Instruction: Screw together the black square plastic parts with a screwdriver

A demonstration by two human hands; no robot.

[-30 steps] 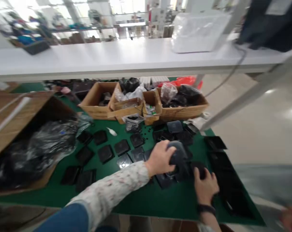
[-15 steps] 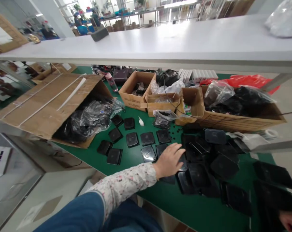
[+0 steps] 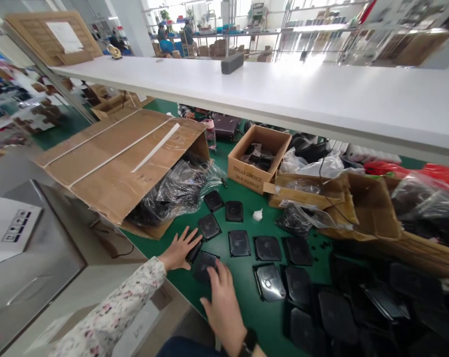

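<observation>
My left hand (image 3: 179,251) has its fingers spread over a small black square cover (image 3: 194,252) at the table's front edge. Part of that cover is hidden under the fingers. Just to the right, my right hand (image 3: 224,302), with a dark watch on its wrist, reaches over another black square cover (image 3: 204,267). Its thumb stands apart from its slightly blurred fingers; the fingertips overlap the cover, and I cannot tell how firmly they touch. Similar covers lie flat around, among them a glossy one (image 3: 270,282) and a darker one (image 3: 208,226).
A large carton (image 3: 109,158) spills clear plastic bags on the left. An open box (image 3: 259,156) of dark parts stands behind the covers, near a small white bottle (image 3: 257,214). Dark covers (image 3: 338,315) pile up at the right. A white shelf (image 3: 302,82) spans above.
The view has swung left. My left hand has moved from the middle covers to those at the left edge. My right hand has come across from the far right to beside it.
</observation>
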